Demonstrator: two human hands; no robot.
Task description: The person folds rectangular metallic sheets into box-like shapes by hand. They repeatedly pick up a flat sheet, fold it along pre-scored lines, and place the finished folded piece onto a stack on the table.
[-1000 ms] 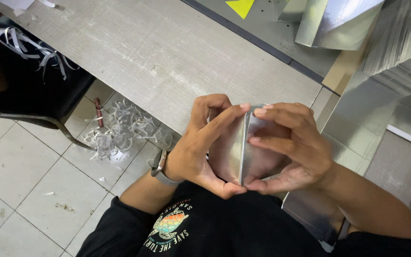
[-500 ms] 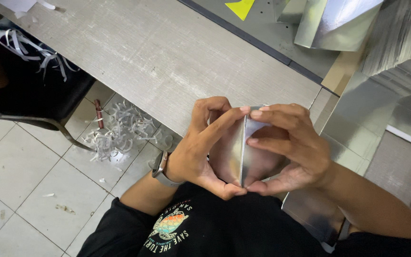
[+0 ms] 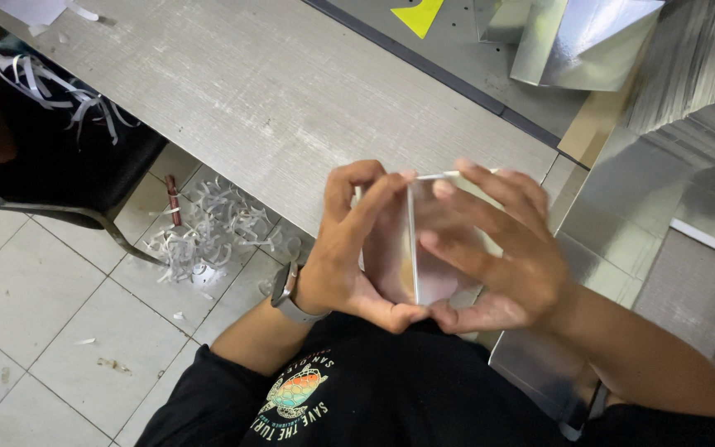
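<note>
The folded sheet of shiny silver card (image 3: pixel 428 248) stands upright between my palms, in the air above my lap at the near edge of the grey worktop (image 3: pixel 233 91). My left hand (image 3: pixel 357 248) has its grip closed on one panel, thumb at the bottom; my right hand (image 3: pixel 498 257) presses the other panel with spread fingers. I judge the crease could run crooked if my thumbs squeeze unevenly, and the slick surface might slip or dent. Paper shreds (image 3: pixel 200 232) litter the tiled floor (image 3: pixel 43 331) just beside a black chair (image 3: pixel 51 157).
</note>
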